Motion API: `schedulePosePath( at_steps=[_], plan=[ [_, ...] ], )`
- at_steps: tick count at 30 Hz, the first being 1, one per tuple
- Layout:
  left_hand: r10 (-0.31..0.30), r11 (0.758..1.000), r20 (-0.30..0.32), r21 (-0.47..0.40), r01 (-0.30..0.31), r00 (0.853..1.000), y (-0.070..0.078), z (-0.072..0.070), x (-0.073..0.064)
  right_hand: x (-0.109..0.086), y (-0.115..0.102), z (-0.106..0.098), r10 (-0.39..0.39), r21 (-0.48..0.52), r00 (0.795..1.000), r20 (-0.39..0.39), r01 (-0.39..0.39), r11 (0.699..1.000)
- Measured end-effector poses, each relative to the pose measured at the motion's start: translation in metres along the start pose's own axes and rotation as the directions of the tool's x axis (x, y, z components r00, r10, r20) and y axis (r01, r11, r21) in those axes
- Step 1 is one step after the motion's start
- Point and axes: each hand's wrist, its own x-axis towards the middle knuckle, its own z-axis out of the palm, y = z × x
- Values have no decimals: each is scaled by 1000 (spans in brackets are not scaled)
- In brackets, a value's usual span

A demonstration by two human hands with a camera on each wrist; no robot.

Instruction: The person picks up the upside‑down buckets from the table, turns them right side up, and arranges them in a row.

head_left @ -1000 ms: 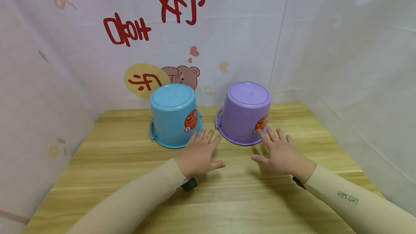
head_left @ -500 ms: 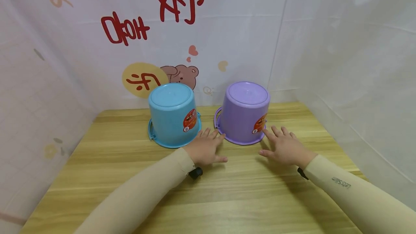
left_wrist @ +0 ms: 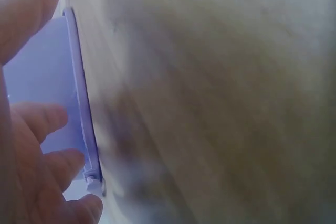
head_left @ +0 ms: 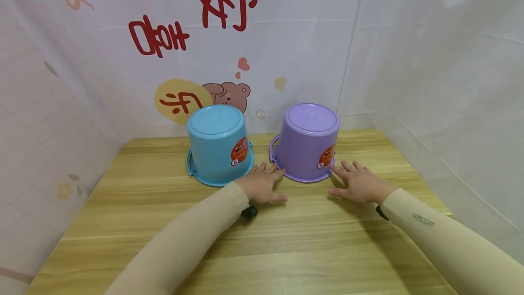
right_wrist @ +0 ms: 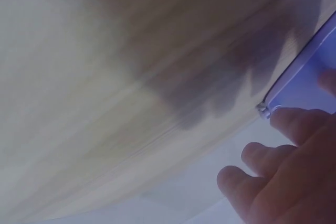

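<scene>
Upside down on the table stands a purple bucket (head_left: 307,149), its rim on the wood and its handle lying at the left side. My left hand (head_left: 262,185) is spread in front of the gap between the buckets, fingertips near the purple rim; in the left wrist view its fingers (left_wrist: 65,163) overlap the purple wall (left_wrist: 47,66). At the right of the purple bucket my right hand (head_left: 361,184) is spread too, fingers extended by the rim. Whether either hand touches the bucket I cannot tell. A blue bucket (head_left: 217,149), also upturned, stands left of it.
Both buckets stand on a wood-grain table (head_left: 286,249) near its back edge. Behind it hangs a white cloth (head_left: 303,58) with red writing and a printed bear. White sheeting (head_left: 450,104) also hangs along the right side and the left side.
Both hands have moved slightly forward, the left also to the right, closer to the purple bucket. Neither bucket has visibly moved on the table.
</scene>
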Motion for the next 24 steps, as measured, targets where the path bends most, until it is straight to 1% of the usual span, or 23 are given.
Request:
schedulePosePath(
  at_steps=[9, 16, 20, 24],
  plan=[
    [-8, 1000, 5, 4, 8, 1000, -5, 2, 9, 6, 5, 2, -23, 1, 1000, 10, 23, 1000],
    [-8, 1000, -19, -1, 8, 1000, -8, 1, 12, 7, 3, 1, -36, 5, 999, 7, 35, 999],
    [-20, 1000, -38, -13, 20, 999, -11, 0, 13, 8, 4, 0, -76, 7, 997, -10, 76, 997],
    [-29, 999, -47, -15, 29, 998, -13, -1, 12, 10, 9, 2, -145, -32, 988, -53, 144, 989]
  ],
)
